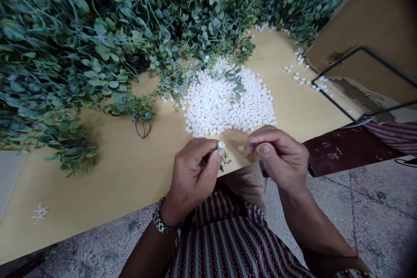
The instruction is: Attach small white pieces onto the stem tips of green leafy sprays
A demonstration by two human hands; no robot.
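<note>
White piece: the small round cap [221,144] sits at the left fingertips, above the near edge of the table [140,186]. It's roundish, so no real long axis to speak of.
Gap that matters, imo: cap is on the left side, right fingertips are just across from it, apart and not touching. Left hand is obviously the closer one.
Left hand [195,167]: pinching the cap between thumb and forefinger, other fingers curled in.
Green sprig [224,161]: leaves poke out below the left thumb, toward the near edge. Most of the stem's hidden, so can't tell which way it runs.
Right hand [283,156]: fingers bent, thumb close to them, tips kinda blurry. Can't tell if it's got anything.
White pile [228,108]: loads of similar little pieces heaped loose on the table, just past both hands from the near edge, a leafy bit lying on top.
Greenery [97,30]: big mass along the far edge.
Containers: cardboard [368,21] at the right end might be a box, can't see inside. Wire frame [391,63] in front of it, stray white bits beside.
</note>
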